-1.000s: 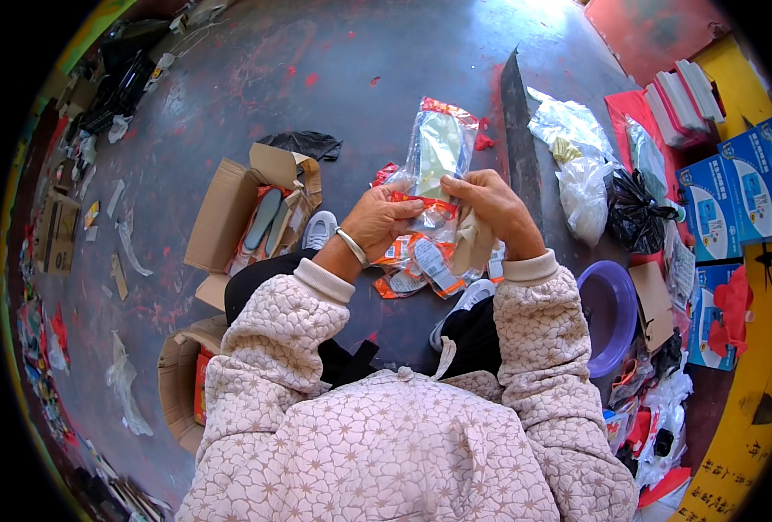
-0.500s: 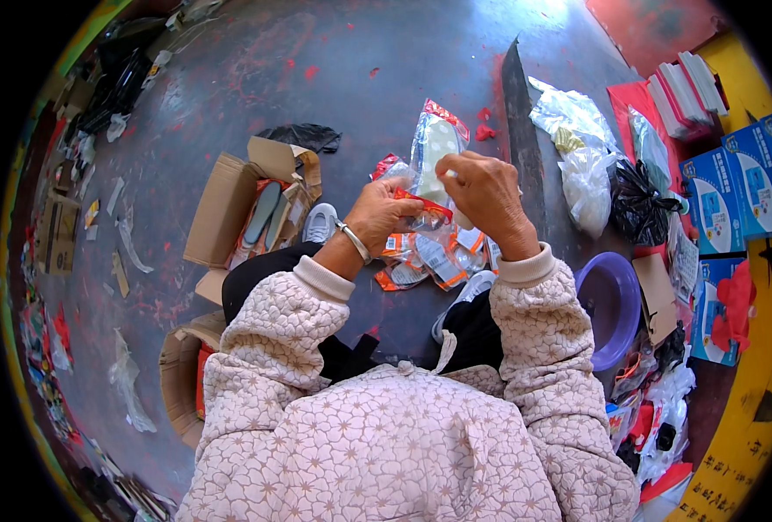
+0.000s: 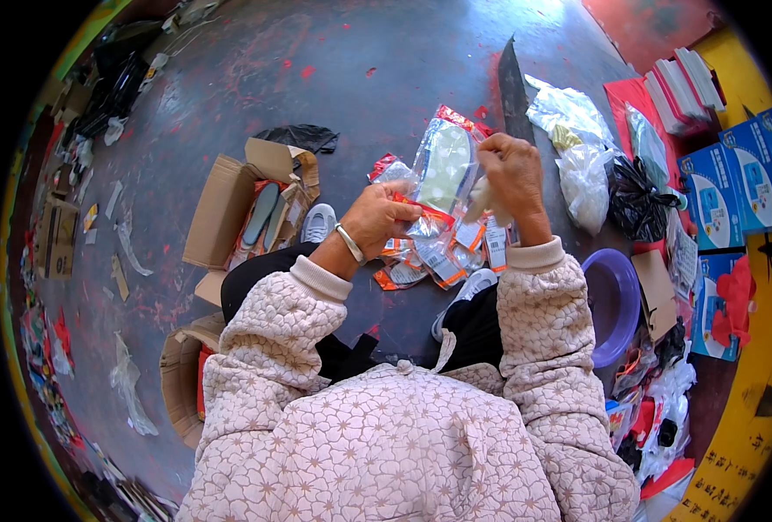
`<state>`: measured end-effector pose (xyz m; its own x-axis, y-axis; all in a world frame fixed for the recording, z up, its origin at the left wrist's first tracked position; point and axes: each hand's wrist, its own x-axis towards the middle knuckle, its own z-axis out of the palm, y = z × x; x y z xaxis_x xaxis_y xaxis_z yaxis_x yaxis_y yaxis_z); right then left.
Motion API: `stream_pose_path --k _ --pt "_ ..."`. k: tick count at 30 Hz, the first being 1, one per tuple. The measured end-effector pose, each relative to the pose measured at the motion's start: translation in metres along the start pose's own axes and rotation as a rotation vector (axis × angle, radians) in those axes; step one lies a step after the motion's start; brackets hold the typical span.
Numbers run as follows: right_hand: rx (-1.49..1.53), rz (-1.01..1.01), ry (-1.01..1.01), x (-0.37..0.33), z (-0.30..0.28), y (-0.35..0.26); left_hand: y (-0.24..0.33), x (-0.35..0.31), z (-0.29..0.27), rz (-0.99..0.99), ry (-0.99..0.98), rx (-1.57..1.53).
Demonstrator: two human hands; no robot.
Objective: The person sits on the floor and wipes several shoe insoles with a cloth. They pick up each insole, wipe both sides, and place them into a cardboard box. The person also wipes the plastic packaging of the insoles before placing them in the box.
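My left hand (image 3: 375, 217) is closed on the red-edged lower end of a clear plastic packet (image 3: 446, 158). A pale green, spotted insole shows through the plastic, and the packet tilts away to the upper right. Just right of it, my right hand (image 3: 513, 180) has its fingers curled in a pinch near the packet's edge. A pale, blurred piece (image 3: 480, 202) hangs below those fingers; its kind does not show clearly. Under both hands lies a heap of small orange-and-white packets (image 3: 438, 261) on the floor, partly covered by the hands.
An open cardboard box (image 3: 216, 209) with grey-green insoles stands left of my feet, a second box (image 3: 177, 370) nearer. On the right are a purple basin (image 3: 614, 309), white plastic bags (image 3: 583, 178), a black bag (image 3: 637, 202) and blue boxes (image 3: 711, 198).
My right hand has moved right and slightly up, away from my left hand. The insole packet has tilted to the right, and more of its face shows.
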<state>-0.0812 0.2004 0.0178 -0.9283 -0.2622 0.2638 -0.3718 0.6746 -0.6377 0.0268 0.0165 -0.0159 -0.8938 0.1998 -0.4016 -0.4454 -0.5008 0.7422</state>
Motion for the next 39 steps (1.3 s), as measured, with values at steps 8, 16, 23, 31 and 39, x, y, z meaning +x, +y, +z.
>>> stream_pose_path --k 8,16,23,31,39 --pt "0.336 0.273 -0.15 0.014 -0.022 0.022 0.004 0.002 -0.008 0.048 0.099 -0.112" --pt "0.272 0.232 -0.185 0.028 -0.023 0.04 0.018 0.002 -0.009 0.115 0.286 -0.161" --pt "0.133 0.251 0.013 0.045 -0.015 0.043 0.028 -0.005 -0.004 0.129 0.294 -0.189" --pt "0.267 0.287 0.134 0.064 -0.01 0.081 0.031 -0.004 -0.003 0.132 0.279 -0.241" --pt "1.008 0.497 0.192 0.064 -0.025 0.065 0.023 0.002 -0.008 0.182 0.324 -0.226"
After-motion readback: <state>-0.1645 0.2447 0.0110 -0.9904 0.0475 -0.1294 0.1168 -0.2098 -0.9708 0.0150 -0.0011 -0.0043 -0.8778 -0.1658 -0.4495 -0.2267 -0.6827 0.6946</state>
